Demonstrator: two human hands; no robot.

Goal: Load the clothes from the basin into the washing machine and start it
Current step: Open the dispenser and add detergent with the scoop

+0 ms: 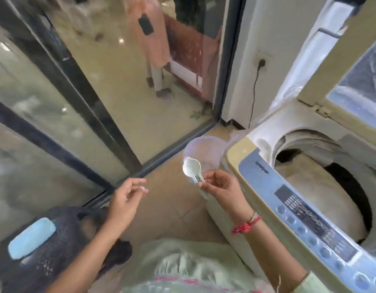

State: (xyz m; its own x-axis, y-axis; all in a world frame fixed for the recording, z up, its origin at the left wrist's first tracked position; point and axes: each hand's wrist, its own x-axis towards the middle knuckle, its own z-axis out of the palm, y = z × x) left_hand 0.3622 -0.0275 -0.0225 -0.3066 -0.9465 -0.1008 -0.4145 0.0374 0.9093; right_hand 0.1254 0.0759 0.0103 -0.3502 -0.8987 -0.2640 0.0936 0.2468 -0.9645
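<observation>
My right hand (222, 187) pinches the handle of a pale scoop (192, 168) heaped with white powder, just left of the washing machine's front corner. The top-loading washing machine (242, 157) stands at the right with its lid (352, 66) raised; beige and dark cloth (322, 187) lies in the drum. Its blue control panel (305, 218) runs along the near edge. My left hand (128, 197) hovers to the left with loosely curled fingers, holding nothing. A clear round basin (204, 149) sits on the floor beyond the scoop.
A dark perforated basket (56, 246) with a light-blue object (31, 237) on it stands at the lower left. Glass doors with dark frames (111, 115) fill the left and back. A wall socket with a black cord (261, 64) is behind the machine.
</observation>
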